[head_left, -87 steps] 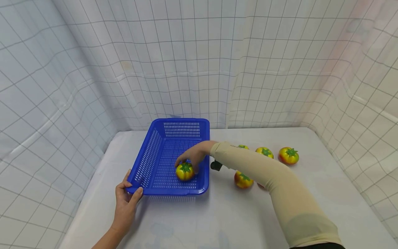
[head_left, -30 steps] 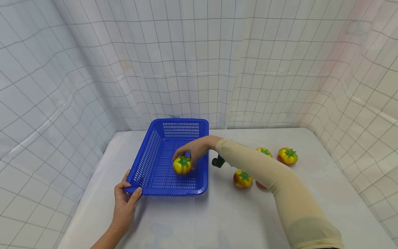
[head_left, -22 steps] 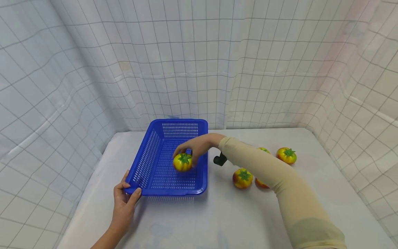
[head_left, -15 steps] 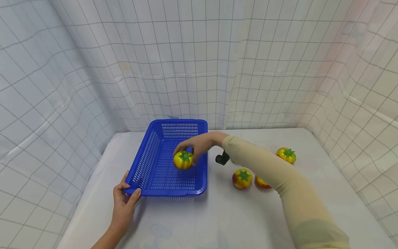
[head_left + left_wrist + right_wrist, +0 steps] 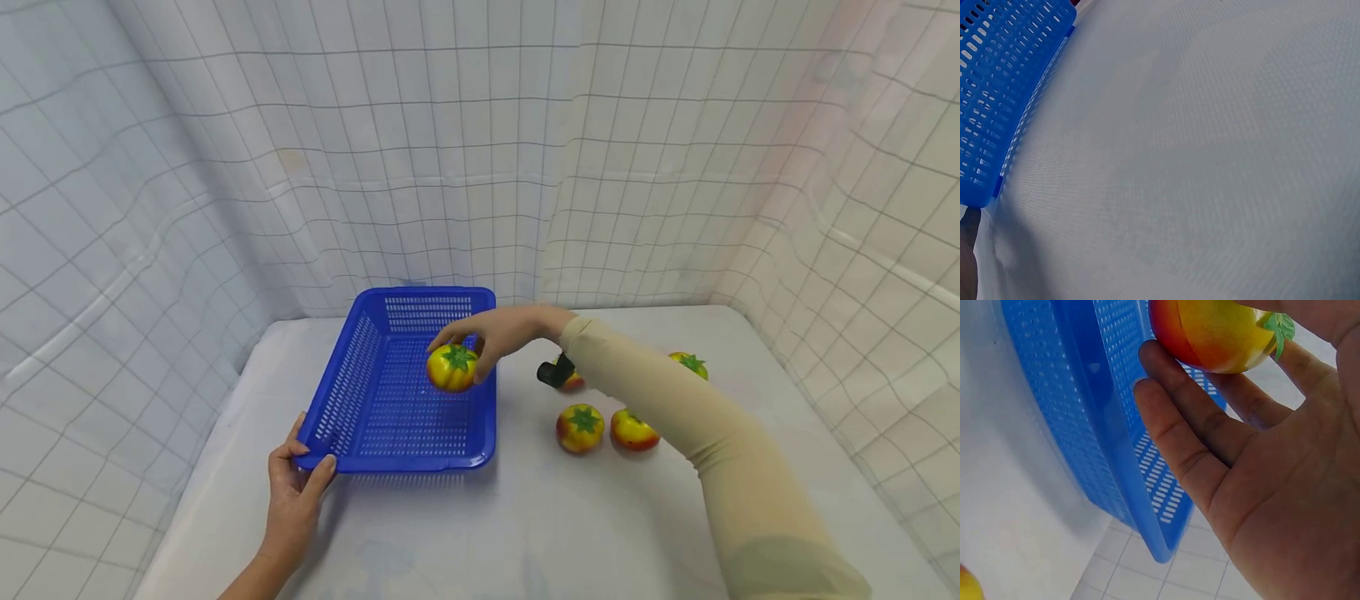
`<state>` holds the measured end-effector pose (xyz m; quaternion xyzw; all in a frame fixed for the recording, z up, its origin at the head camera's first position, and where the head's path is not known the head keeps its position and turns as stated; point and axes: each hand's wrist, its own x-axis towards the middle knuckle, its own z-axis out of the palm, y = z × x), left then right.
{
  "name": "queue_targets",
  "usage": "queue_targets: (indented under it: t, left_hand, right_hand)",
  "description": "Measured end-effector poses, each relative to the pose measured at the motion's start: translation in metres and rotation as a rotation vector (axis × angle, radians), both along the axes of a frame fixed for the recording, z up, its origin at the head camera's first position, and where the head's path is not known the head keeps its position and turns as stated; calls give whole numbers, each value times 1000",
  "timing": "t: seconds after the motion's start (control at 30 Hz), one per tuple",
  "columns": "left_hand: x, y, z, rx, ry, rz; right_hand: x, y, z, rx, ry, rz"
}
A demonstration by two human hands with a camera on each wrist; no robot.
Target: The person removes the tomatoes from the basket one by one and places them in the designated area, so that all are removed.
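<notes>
A blue perforated plastic basket (image 5: 393, 463) sits left of centre on the table in the head view. My left hand (image 5: 292, 504) grips its near left corner, thumb over the rim and fingers along the side. In my right hand (image 5: 513, 329) is a yellow-red tomato (image 5: 452, 369) with a green leafy top, held by thumb and fingertips above the right part of the basket. The right wrist view shows the same tomato (image 5: 1210, 331) against the fingers, close to the basket's wall (image 5: 1094, 431). Only a fingertip of the left hand shows in the left wrist view.
Right of the basket, several similar tomatoes lie on the white table: one near the front (image 5: 580, 429), one beside it (image 5: 634, 432), and others partly behind the right sleeve (image 5: 675, 417). Gridded white curtains (image 5: 480, 167) enclose the table's back and sides.
My right hand has raised the tomato off the basket's floor and drawn it up, back and slightly right. The left hand stays on the corner.
</notes>
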<state>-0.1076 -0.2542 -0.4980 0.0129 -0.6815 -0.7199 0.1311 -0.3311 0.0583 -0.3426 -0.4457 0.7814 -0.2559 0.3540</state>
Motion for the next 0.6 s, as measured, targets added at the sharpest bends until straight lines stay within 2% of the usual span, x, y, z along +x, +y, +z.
queue_targets:
  t: [0.3, 0.6]
  left_hand:
    - [1, -1, -4, 30, 59, -16]
    - [1, 1, -3, 25, 58, -21]
  right_hand:
    - [1, 36, 14, -33, -27, -63]
    - [5, 73, 14, -28, 26, -145]
